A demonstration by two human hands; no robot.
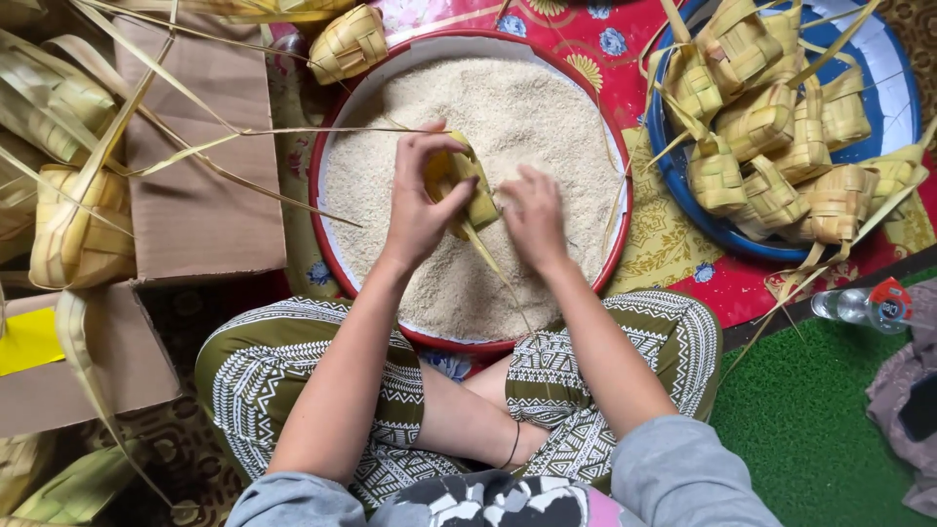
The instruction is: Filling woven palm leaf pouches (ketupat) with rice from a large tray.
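Over the red-rimmed basin (337,127) of raw rice (517,117), the left hand (418,200) grasps a woven palm-leaf pouch (467,185) tilted open, so spilled grains fall back, while the right hand (534,217), fingers curled, presses beside it.

**Floor surface and items resting on it**

A red floral mat (625,39) covers the upper centre and right of the frame. On it stand a red-rimmed basin of raw rice (386,73) at centre and a blue basin of woven palm-leaf pouches (903,93) at upper right. Green turf matting (810,429) at lower right carries a clear plastic bottle (864,305). Cardboard sheets (205,185) lie at left.
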